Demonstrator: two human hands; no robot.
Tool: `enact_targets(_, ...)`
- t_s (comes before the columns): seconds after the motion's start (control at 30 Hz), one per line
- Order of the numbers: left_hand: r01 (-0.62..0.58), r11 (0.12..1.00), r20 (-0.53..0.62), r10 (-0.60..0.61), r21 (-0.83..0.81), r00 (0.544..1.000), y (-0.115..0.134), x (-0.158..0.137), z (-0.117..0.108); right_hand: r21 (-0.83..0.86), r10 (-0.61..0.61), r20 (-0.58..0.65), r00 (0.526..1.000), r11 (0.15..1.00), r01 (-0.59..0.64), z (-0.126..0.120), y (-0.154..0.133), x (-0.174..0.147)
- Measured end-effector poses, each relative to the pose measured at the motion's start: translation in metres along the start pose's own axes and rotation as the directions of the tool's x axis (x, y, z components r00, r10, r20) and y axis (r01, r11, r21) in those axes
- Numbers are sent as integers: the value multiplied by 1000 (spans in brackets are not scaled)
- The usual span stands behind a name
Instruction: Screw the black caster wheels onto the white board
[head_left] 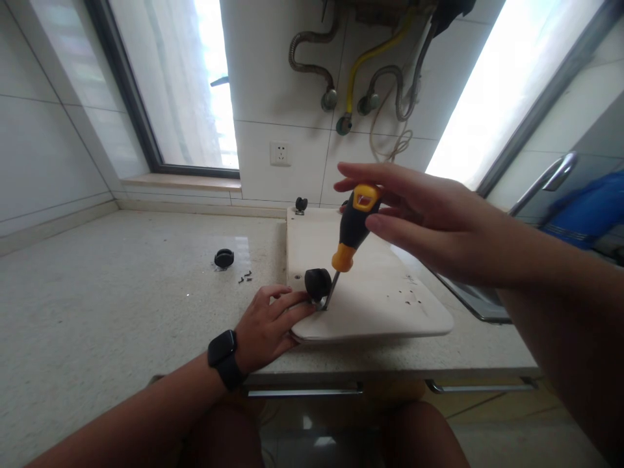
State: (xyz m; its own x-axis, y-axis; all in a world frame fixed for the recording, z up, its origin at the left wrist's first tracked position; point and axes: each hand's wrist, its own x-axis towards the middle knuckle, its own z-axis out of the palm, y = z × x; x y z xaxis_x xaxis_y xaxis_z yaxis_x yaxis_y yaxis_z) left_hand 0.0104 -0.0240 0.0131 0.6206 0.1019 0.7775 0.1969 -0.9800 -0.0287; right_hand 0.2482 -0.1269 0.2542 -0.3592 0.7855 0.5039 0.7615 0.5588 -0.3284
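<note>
Right hand (pixel 429 221) grip: fingers mostly stretched out, thumb and fingertips lightly pinching the top of a screwdriver (pixel 348 237) with a black and orange handle. Screwdriver stands tilted, shaft angled down and left, tip at the base of a black caster wheel (pixel 318 283) near the front left corner of a white board (pixel 370 292). Left hand (pixel 268 325) grip: fingers spread flat and pressed on the board's front left edge, fingertips touching the wheel's metal base; nothing pinched. Black watch (pixel 223 354) on the left wrist. Board lies flat on the speckled tabletop (pixel 121 292), front edge near the tabletop's front edge, small holes at its right side. Second wheel (pixel 301 205) stands at the board's far left corner. Loose wheel (pixel 223 258) lies on the tabletop left of the board, a few small dark screws (pixel 245 277) just beside it. Wall socket (pixel 279 154) on the tiled wall behind, hoses (pixel 361 71) above it to the right. Blue item at far right, blurred.
</note>
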Motion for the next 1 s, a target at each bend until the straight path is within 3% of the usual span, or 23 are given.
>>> enact_targets(0.07, -5, 1000, -5, 5, -7, 1000, 0, 0, 0, 42, -30, 31, 999, 999, 29, -1, 0, 0)
enact_targets(0.17, -10, 1000, -7, 10, -18, 1000, 0, 0, 0, -31, -1, -60, 998, 1000, -1, 4, 0, 1)
enact_targets(0.27, -10, 1000, -6, 10, -27, 1000, 0, 0, 1, -155, 75, -202, 977, 982, -108, 11, 1, 4)
enact_targets(0.4, -13, 1000, -9, 13, -28, 1000, 0, 0, 1, -336, 175, -291, 941, 902, -272, 12, 2, 6)
enact_targets(0.53, 0, 1000, -14, 0, -17, 1000, 0, -1, 2, -351, 216, -220, 951, 892, -284, 3, 1, 2)
enact_targets(0.7, 7, 1000, -17, -8, -11, 1000, -1, -2, 2, -47, 85, -34, 996, 995, -86, -2, 4, -4)
enact_targets(0.83, -2, 1000, -16, 2, -14, 1000, -1, -1, 1, -153, 113, -185, 976, 978, -143, 6, 2, -3)
enact_targets(1.0, -22, 1000, -12, 22, -8, 1000, 0, 0, 1, -411, 193, -328, 925, 852, -324, 11, -5, 0)
